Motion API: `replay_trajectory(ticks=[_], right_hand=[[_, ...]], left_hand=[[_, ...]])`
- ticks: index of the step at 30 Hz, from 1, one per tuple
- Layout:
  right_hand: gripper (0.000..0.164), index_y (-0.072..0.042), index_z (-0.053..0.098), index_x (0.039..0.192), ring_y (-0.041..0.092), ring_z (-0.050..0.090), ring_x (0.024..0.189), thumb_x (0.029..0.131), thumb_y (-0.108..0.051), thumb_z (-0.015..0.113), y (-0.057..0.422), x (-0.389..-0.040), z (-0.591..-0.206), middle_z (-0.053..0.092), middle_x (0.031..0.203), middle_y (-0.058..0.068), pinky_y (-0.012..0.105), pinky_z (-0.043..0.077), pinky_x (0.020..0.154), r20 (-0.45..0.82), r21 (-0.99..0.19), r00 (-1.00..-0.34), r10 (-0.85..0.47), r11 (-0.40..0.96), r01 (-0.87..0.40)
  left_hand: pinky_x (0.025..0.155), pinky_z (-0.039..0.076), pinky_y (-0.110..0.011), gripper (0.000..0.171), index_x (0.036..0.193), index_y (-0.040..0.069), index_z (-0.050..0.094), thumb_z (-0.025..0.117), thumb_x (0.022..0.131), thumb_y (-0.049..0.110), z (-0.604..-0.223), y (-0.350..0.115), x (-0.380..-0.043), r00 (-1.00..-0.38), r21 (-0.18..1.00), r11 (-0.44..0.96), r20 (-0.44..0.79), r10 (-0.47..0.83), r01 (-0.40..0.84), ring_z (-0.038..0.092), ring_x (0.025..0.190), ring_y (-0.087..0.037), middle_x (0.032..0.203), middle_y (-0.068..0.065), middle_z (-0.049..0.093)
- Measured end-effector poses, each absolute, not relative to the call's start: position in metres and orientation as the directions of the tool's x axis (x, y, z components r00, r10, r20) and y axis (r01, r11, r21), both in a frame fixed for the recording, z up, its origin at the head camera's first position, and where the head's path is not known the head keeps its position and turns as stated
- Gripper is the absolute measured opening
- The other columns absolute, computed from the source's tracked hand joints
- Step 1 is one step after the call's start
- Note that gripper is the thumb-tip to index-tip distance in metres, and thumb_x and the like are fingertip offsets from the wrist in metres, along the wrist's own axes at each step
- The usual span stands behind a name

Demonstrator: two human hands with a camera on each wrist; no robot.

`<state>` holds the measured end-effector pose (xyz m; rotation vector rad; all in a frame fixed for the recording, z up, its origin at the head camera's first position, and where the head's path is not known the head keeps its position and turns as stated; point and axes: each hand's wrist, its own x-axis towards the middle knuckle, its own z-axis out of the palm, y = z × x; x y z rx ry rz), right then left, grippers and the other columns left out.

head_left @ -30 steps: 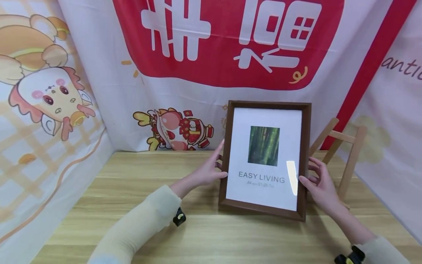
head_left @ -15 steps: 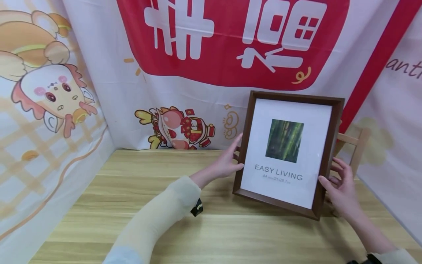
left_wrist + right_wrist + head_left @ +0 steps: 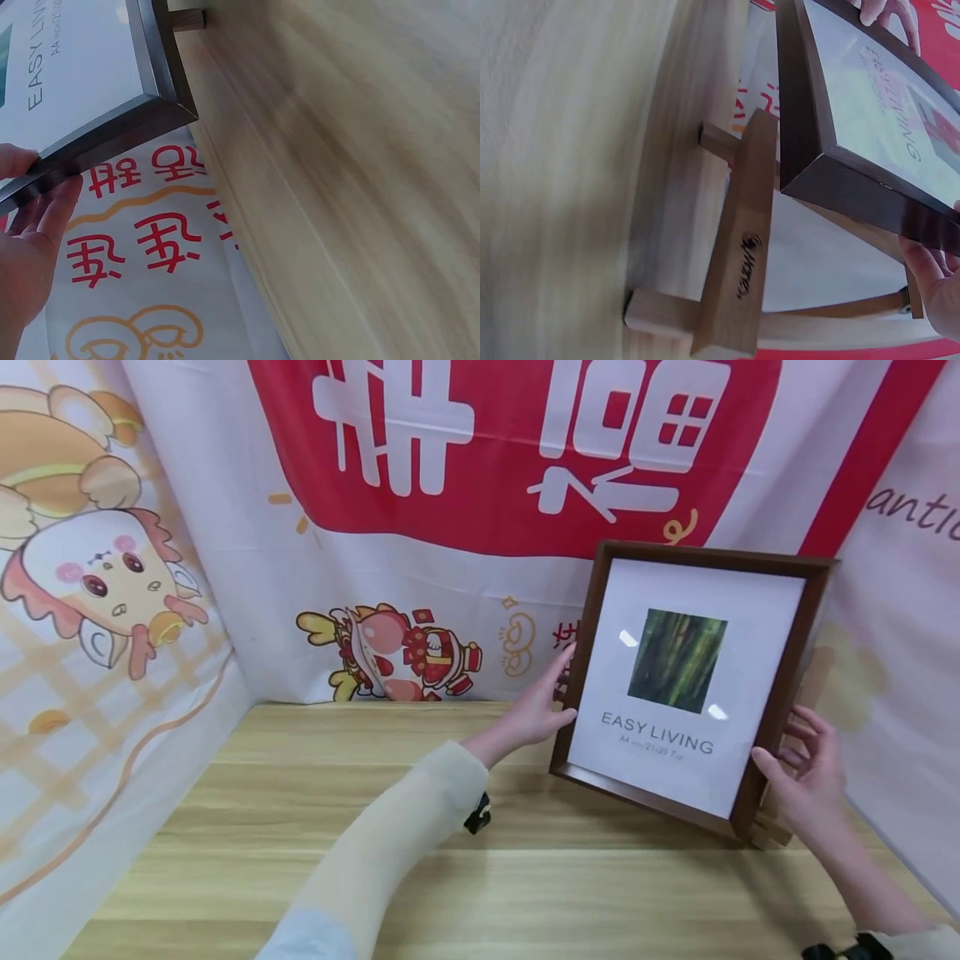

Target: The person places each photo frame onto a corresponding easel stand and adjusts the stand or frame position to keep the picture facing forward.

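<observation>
A dark brown picture frame point(image 3: 678, 735) with a green bamboo print and "EASY LIVING" lettering is held up at the right in the head view, tilted. My left hand point(image 3: 534, 708) grips its left edge, thumb on the front and fingers behind, as the left wrist view also shows. On the opposite edge my right hand point(image 3: 813, 777) holds it the same way. A small wooden easel point(image 3: 739, 247) with dark lettering on its front bar stands behind and below the frame, mostly hidden in the head view. Whether the frame's lower edge touches the bar, I cannot tell.
The wood-grain table point(image 3: 300, 827) extends across the front and left. A printed cloth point(image 3: 420, 568) with red and white characters hangs at the back. Cartoon-patterned cloth point(image 3: 97, 635) covers the left side, and another pale cloth hangs at the right.
Both hands have carried the picture frame right and upward, and it tilts more. It now covers nearly all of the easel, which showed beside it before.
</observation>
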<state>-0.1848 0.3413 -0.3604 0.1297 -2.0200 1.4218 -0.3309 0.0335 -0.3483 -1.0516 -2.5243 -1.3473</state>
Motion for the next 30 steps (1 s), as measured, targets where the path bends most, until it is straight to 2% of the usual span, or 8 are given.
replay_trajectory(ticks=[3,6,8,11,15,18,24,30], right_hand=[[0.076,-0.013,0.032,0.145,0.002,0.053,0.095,0.082,0.023,0.055,0.346,-0.185,-0.357,0.048,0.116,-0.006,0.005,0.046,0.075,0.566,-0.804,-0.764,0.310,0.411,-0.429],[0.076,-0.013,0.032,0.144,0.002,0.057,0.089,0.081,0.024,0.054,0.351,-0.186,-0.355,0.050,0.114,-0.004,0.005,0.047,0.072,0.563,-0.818,-0.756,0.334,0.356,-0.452],[0.076,-0.013,0.032,0.144,0.002,0.058,0.086,0.081,0.025,0.053,0.355,-0.186,-0.354,0.051,0.113,-0.002,0.006,0.048,0.072,0.557,-0.827,-0.753,0.350,0.314,-0.467],[0.076,-0.013,0.031,0.144,0.003,0.058,0.084,0.081,0.025,0.053,0.360,-0.187,-0.353,0.051,0.113,-0.001,0.006,0.048,0.073,0.563,-0.823,-0.740,0.367,0.328,-0.464],[0.076,-0.011,0.032,0.143,0.005,0.058,0.083,0.080,0.026,0.053,0.367,-0.186,-0.350,0.051,0.113,0.002,0.007,0.048,0.073,0.581,-0.812,-0.711,0.397,0.344,-0.471],[0.075,-0.011,0.033,0.142,0.006,0.058,0.083,0.079,0.026,0.053,0.372,-0.186,-0.346,0.051,0.113,0.004,0.007,0.049,0.074,0.599,-0.800,-0.690,0.406,0.311,-0.512],[0.073,-0.010,0.034,0.142,0.007,0.057,0.083,0.080,0.025,0.052,0.380,-0.187,-0.342,0.051,0.113,0.006,0.008,0.050,0.072,0.636,-0.771,-0.660,0.401,0.282,-0.571],[0.072,-0.011,0.034,0.141,0.008,0.057,0.085,0.081,0.024,0.053,0.385,-0.187,-0.344,0.051,0.114,0.005,0.009,0.050,0.071,0.623,-0.779,-0.657,0.425,0.255,-0.573]], left_hand=[[0.071,0.057,-0.030,0.101,0.157,0.028,0.003,0.068,0.087,-0.002,-0.344,0.044,-0.335,-0.756,0.688,0.378,0.392,0.524,0.620,0.063,0.085,-0.022,0.158,-0.006,0.025],[0.049,0.053,-0.028,0.102,0.157,0.033,0.002,0.067,0.087,-0.003,-0.339,0.056,-0.338,-0.762,0.703,0.367,0.390,0.517,0.609,0.049,0.051,-0.019,0.156,-0.008,0.029],[0.049,0.052,-0.025,0.103,0.156,0.035,0.001,0.066,0.087,-0.004,-0.337,0.064,-0.339,-0.765,0.711,0.360,0.390,0.513,0.604,0.052,0.054,-0.019,0.157,-0.007,0.028],[0.056,0.052,-0.021,0.103,0.156,0.036,0.002,0.066,0.087,-0.004,-0.334,0.075,-0.341,-0.766,0.710,0.359,0.399,0.504,0.606,0.061,0.081,-0.019,0.156,-0.005,0.030],[0.063,0.052,-0.019,0.103,0.155,0.039,0.002,0.065,0.087,-0.005,-0.330,0.088,-0.343,-0.764,0.713,0.345,0.415,0.493,0.610,0.059,0.100,-0.020,0.155,-0.002,0.032],[0.066,0.052,-0.020,0.103,0.154,0.044,0.001,0.064,0.089,-0.004,-0.326,0.096,-0.344,-0.759,0.714,0.330,0.430,0.489,0.617,0.059,0.098,-0.018,0.154,0.002,0.033],[0.079,0.052,-0.022,0.101,0.156,0.038,0.001,0.065,0.089,-0.002,-0.324,0.106,-0.345,-0.739,0.676,0.337,0.479,0.475,0.655,0.053,0.119,-0.018,0.155,0.002,0.032],[0.082,0.051,-0.021,0.100,0.156,0.036,-0.001,0.065,0.090,0.000,-0.330,0.114,-0.343,-0.729,0.653,0.343,0.520,0.444,0.675,0.058,0.108,-0.019,0.154,-0.001,0.035]])
